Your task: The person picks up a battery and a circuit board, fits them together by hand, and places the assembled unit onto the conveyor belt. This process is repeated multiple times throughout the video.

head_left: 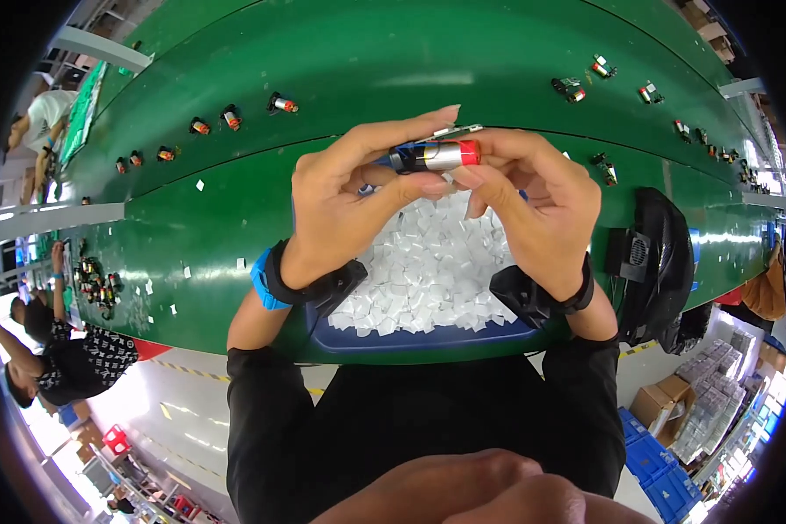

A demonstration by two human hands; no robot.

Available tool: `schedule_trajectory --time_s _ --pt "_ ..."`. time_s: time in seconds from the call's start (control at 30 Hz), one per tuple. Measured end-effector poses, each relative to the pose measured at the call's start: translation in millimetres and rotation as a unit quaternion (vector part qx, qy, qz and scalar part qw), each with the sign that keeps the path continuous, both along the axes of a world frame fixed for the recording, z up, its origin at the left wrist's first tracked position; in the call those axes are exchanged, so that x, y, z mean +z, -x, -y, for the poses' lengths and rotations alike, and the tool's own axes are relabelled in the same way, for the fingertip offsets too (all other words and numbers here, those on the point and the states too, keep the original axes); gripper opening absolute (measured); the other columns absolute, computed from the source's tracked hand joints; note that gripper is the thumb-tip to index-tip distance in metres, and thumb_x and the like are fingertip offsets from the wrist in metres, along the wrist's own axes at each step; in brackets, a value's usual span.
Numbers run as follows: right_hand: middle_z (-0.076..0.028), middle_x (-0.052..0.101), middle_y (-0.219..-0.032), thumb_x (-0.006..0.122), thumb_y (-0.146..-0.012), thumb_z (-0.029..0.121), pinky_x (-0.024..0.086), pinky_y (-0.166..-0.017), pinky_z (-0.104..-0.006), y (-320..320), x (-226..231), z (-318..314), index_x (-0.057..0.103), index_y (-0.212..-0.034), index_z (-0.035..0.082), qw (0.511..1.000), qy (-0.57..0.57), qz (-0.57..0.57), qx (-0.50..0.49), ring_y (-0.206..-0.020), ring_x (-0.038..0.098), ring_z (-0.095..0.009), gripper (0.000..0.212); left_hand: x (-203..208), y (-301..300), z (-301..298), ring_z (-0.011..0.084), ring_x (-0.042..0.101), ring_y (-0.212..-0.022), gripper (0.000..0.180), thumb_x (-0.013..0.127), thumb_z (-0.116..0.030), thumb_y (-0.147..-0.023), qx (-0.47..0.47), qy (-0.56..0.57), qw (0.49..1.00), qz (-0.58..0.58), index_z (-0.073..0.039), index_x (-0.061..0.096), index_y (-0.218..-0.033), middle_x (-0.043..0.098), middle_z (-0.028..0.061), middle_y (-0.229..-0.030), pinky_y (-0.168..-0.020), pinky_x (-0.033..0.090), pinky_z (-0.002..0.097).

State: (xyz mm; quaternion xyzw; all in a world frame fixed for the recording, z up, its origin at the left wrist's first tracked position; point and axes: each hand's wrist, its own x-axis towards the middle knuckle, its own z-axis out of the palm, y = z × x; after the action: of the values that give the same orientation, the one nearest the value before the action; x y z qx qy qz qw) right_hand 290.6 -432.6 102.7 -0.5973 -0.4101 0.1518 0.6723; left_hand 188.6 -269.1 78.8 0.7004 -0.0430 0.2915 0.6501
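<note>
Over the blue tray (428,345), both my hands hold up a battery-like cylinder (438,156), silver in the middle, black at its left end and red at its right. My left hand (345,194) pinches the black end between thumb and fingers. The thumb and fingers of my right hand (540,194) close on the red end. A thin flat piece (456,133) shows just behind the cylinder, partly hidden by my fingers. Beneath my hands, the tray is heaped with small white squares (432,262). Each wrist wears a black strap with a dark block.
Similar cylinders (230,117) stand in rows on the green table (393,52), far left and far right (576,90). A cluster (98,286) sits at the left. A black bag (659,262) and dark box (627,254) lie right. A co-worker (70,362) is at the left edge.
</note>
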Motion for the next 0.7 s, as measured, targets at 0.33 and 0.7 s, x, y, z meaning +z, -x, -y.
schedule_trajectory --time_s 0.33,0.7 --pt "-0.014 0.067 -0.083 0.065 -0.094 0.002 0.056 -0.053 -0.0269 3.0 -3.4 -5.7 0.062 -0.109 -0.009 0.989 -0.02 -0.137 0.044 -0.061 0.06 -0.012 0.019 1.2 -7.5 -3.2 0.0185 0.063 -0.069 0.043 0.079 0.004 -0.073 0.15 -0.315 0.932 0.102 0.003 0.066 -0.114 0.071 0.0147 -0.113 -0.053 0.053 0.0234" --pt "-0.013 0.067 -0.093 0.062 -0.097 0.007 0.062 -0.058 -0.0294 0.6 -5.1 -0.6 0.063 -0.113 -0.01 0.959 -0.007 -0.269 0.09 -0.071 0.063 -0.012 0.023 -4.8 -5.0 1.6 0.0236 0.07 -0.081 0.045 0.078 0.007 -0.073 0.17 -0.356 0.913 0.102 0.002 0.064 -0.115 0.073 0.0164 -0.11 -0.068 0.055 0.0276"
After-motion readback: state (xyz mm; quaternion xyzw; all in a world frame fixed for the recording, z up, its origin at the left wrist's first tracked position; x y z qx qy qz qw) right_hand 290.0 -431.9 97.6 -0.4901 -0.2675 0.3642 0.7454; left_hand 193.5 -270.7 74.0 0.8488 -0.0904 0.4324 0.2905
